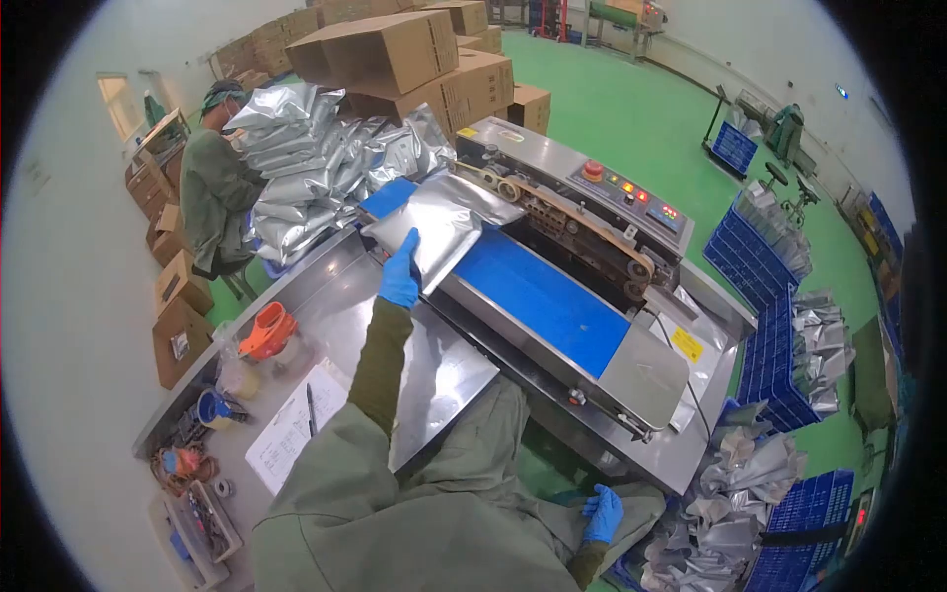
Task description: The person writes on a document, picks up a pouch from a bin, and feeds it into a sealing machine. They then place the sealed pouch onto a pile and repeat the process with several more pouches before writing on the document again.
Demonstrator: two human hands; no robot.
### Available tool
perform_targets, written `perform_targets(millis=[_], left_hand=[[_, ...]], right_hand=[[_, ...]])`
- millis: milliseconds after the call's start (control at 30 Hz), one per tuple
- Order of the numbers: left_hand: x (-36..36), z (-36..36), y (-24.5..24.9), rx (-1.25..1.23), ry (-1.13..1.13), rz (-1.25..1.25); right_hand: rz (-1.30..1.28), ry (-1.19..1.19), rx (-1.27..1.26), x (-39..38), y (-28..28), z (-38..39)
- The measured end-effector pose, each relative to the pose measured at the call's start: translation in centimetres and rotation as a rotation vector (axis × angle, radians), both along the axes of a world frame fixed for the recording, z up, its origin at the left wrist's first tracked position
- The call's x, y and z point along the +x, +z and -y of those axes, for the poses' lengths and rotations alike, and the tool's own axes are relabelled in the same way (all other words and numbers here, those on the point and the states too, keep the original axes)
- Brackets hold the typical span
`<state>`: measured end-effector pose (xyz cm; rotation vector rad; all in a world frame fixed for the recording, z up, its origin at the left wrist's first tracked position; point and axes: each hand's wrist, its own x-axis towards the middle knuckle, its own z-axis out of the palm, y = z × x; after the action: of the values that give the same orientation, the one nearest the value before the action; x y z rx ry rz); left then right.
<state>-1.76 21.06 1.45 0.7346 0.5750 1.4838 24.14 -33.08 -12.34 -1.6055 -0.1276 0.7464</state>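
Note:
My left hand (400,272), in a blue glove, rests on the near edge of a silver foil bag (434,229). Whether its fingers grip the bag is hard to make out. The bag lies on the blue conveyor belt (538,301) of a sealing machine (582,187), its upper edge by the machine's rollers and belt. My right hand (602,514), also gloved in blue, is low over my right thigh, with its fingers partly curled; nothing shows clearly in it. Filled silver bags (296,168) are piled beyond the belt's far left end.
A seated person (212,187) is at the far left. Cardboard boxes (404,59) stand behind the pile. On the left bench lie an orange tool (268,331), a paper with a pen (296,424) and a tray (197,533). Blue crates (774,365) of silver bags line the right.

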Motion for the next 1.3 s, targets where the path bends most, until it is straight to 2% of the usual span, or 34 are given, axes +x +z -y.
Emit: perform_targets(millis=[100, 167, 200, 267, 333, 400, 433, 467, 533, 567, 633, 700, 767, 833, 867, 933, 1000, 1033, 1067, 1100, 1133, 1167, 1200, 1233, 1267, 1300], left_hand=[[-2.4, -3.4, -0.7, -0.007, -0.048, -0.033], [-3.5, -4.2, 0.5, 0.09, 0.065, -0.147], [-4.4, -5.7, 0.2, 0.025, 0.042, -0.156], [-5.5, -7.8, 0.1, 0.13, 0.104, -0.177], [-6.1, -8.6, 0.7, 0.075, 0.131, -0.12], [-7.6, -9.5, 0.3, 0.143, 0.101, -0.294], [-7.2, -9.9, 0.3, 0.155, 0.097, -0.286], [-6.5, -10.1, 0.7, 0.01, 0.279, -0.222], [-4.6, -8.5, 2.6, 0.003, 0.553, -0.163], [-4.1, -7.7, 4.0, 0.01, 0.545, -0.152], [-3.8, -6.8, 5.3, 0.241, 0.679, -0.435], [-3.3, -7.9, 7.2, 0.239, 0.682, -0.412], [-1.8, -8.1, 11.5, 0.197, 0.739, -0.248], [0.0, -10.3, 15.4, 0.331, 0.766, -0.016], [-0.2, -16.4, 14.7, 0.308, 0.867, -0.134], [0.1, -23.2, 15.1, 0.28, 0.959, -0.251], [0.3, -24.3, 18.0, -0.075, 0.945, -0.204], [-0.2, -24.0, 17.5, -0.145, 0.688, -0.247], [-1.7, -26.0, 14.6, -0.087, 0.586, -0.747], [-3.1, -28.1, 11.7, 0.012, 0.565, -1.407], [-4.6, -30.1, 8.8, 0.189, 0.61, -1.839], [-4.9, -28.3, 9.1, 0.25, 0.441, -1.927], [-5.3, -27.3, 8.7, 0.084, 0.274, -2.036], [-5.0, -28.1, 7.8, 0.091, 0.261, -2.043], [-5.7, -30.6, 5.0, 0.036, 0.227, -1.697], [-7.3, -31.7, 4.0, 0.013, 0.199, -1.535]], right_hand=[[0.005, -0.01, -0.011, 0.0, -0.4, 0.1], [0.014, -0.012, -0.027, -0.2, -0.3, -0.2], [0.002, -0.014, -0.018, -0.3, -0.1, -0.3], [-0.004, -0.019, -0.012, -0.2, -0.1, -0.2], [-0.018, -0.011, -0.01, 0.0, -0.9, -0.3], [-0.007, -0.021, -0.034, -0.1, -0.7, -0.6], [-0.001, -0.029, -0.061, -0.2, -0.5, -0.8], [0.006, -0.037, -0.046, -0.2, -0.2, -1.0], [-0.005, 0.012, -0.095, -0.3, 0.1, -1.1], [0.003, 0.003, -0.086, -0.3, -0.2, -1.4], [-0.034, 0.014, -0.116, -0.2, -0.6, -1.1], [-0.014, 0.008, -0.093, -0.1, -1.3, -1.1], [-0.011, 0.021, -0.157, -0.4, -0.9, -1.4], [-0.003, 0.024, -0.182, -0.2, -1.8, -1.2], [0.008, 0.018, -0.196, -0.1, -2.0, -1.2], [0.019, 0.029, -0.2, -0.3, -1.2, -1.5], [0.025, 0.04, -0.196, -0.6, -0.7, -1.5], [0.025, 0.024, -0.21, -0.7, -0.8, -1.5], [0.023, 0.005, -0.221, -0.7, -0.9, -1.6], [0.022, -0.008, -0.207, -0.8, -1.0, -1.6], [0.019, 0.006, -0.205, -0.9, -1.1, -1.5], [0.019, 0.021, -0.207, -0.7, -1.2, -1.5], [0.015, 0.008, -0.205, -0.7, -1.0, -1.7], [0.004, 0.027, -0.226, -0.8, -0.7, -1.7], [-0.01, 0.048, -0.252, -0.9, -0.4, -1.5], [-0.025, 0.041, -0.261, -0.7, -0.5, -1.4]])
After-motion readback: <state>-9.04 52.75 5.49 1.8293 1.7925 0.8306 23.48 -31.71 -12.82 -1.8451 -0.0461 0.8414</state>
